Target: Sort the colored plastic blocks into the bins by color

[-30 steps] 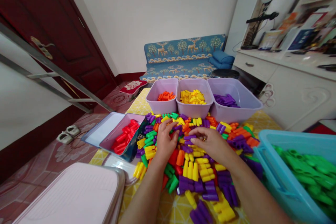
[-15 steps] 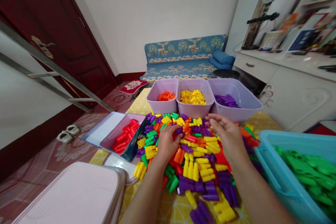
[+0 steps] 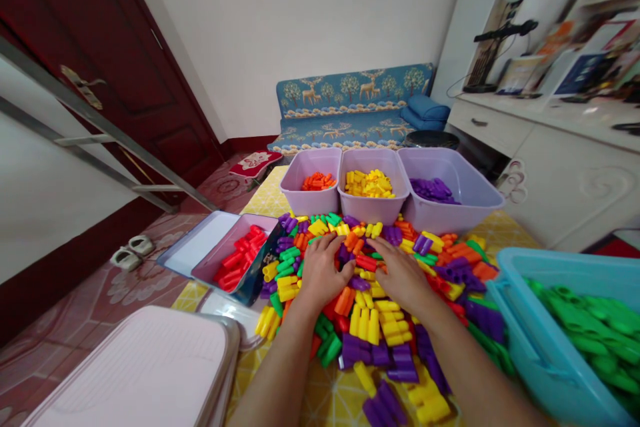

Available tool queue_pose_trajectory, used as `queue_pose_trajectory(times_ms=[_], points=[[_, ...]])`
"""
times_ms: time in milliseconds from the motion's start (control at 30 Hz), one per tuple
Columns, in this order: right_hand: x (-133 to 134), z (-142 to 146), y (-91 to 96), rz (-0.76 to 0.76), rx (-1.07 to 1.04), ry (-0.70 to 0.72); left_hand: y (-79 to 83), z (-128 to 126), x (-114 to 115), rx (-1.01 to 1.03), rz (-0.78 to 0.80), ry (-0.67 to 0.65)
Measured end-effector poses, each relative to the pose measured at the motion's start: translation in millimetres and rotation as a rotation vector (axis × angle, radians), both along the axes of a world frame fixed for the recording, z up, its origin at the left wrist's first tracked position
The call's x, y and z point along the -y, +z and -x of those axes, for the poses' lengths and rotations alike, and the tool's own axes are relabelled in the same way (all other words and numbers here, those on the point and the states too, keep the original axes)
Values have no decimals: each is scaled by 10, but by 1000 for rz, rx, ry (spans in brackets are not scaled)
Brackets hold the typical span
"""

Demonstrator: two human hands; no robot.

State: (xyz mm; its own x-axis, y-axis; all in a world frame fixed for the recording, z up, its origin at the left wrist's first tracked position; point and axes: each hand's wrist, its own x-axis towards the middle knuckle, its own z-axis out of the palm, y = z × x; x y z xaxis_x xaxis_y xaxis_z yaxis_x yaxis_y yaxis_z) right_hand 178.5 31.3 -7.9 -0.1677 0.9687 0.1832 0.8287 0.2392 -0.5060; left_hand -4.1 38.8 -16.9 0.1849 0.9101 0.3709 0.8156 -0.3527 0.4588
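Observation:
A heap of bullet-shaped plastic toy pieces (image 3: 364,325) in yellow, purple, green, orange and red covers the table, many joined in rows. My left hand (image 3: 324,272) rests over the middle of the heap, fingers apart, thumb near an orange piece (image 3: 345,301). To its right, my right hand (image 3: 401,275) lies low over the pieces with its fingers stretched toward the middle. Nothing shows in either hand, though the undersides are hidden. Between the hands lie a red piece (image 3: 367,263) and a purple piece (image 3: 357,283).
Behind the heap stand three lilac bins holding orange (image 3: 311,203), yellow (image 3: 373,208) and purple pieces (image 3: 450,213). A box of red pieces (image 3: 213,270) is at left, a blue tub of green pieces (image 3: 525,327) at right. A pale lid (image 3: 135,367) lies front left.
My right hand has moved left and down from near the purple bin onto the heap, closer to my left hand. The left hand's fingers have shifted slightly and spread.

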Motion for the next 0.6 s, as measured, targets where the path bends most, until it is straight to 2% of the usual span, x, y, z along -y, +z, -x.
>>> queue_pose_trajectory(times_ms=[200,433,500,600], points=[[-45,-41,-69,64,-175,55,37,12,8,122,-8,-116],[-4,4,-36,53,-102,7,-47,7,-43,381,87,-105],[-6,5,-52,80,-173,3,-53,4,-58,457,112,-111],[-40,6,-93,107,-420,56,-44,-1,-65,614,141,-136]])
